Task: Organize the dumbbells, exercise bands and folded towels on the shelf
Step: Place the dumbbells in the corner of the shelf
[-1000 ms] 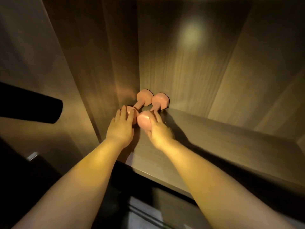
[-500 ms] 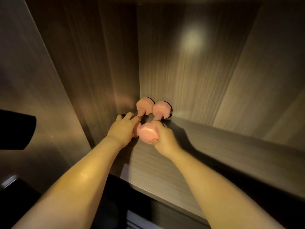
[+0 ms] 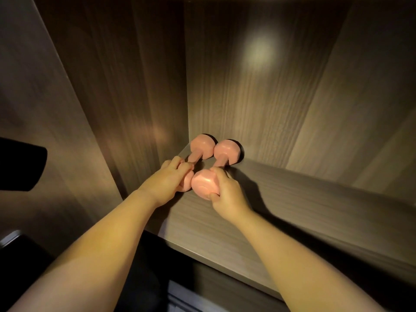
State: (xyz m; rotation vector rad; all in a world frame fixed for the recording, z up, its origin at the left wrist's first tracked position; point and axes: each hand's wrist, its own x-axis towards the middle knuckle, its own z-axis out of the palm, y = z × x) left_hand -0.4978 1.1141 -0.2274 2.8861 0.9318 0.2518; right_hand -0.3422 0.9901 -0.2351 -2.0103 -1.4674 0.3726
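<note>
Now both dumbbells lie side by side in back left corner of shelf (image 3: 292, 210), long axes running front to back, far heads at back wall. Left dumbbell (image 3: 201, 148) just beside side panel; right dumbbell (image 3: 203, 184) touching or nearly touching it. My left hand (image 3: 165, 183) curled over near head of left one, fingers closed around it. My right hand (image 3: 227, 194) clamped on near head of right one, thumb underneath. Each hand equally near its own. Judgement: final nudge straight back. No bands or towels in view.
</note>
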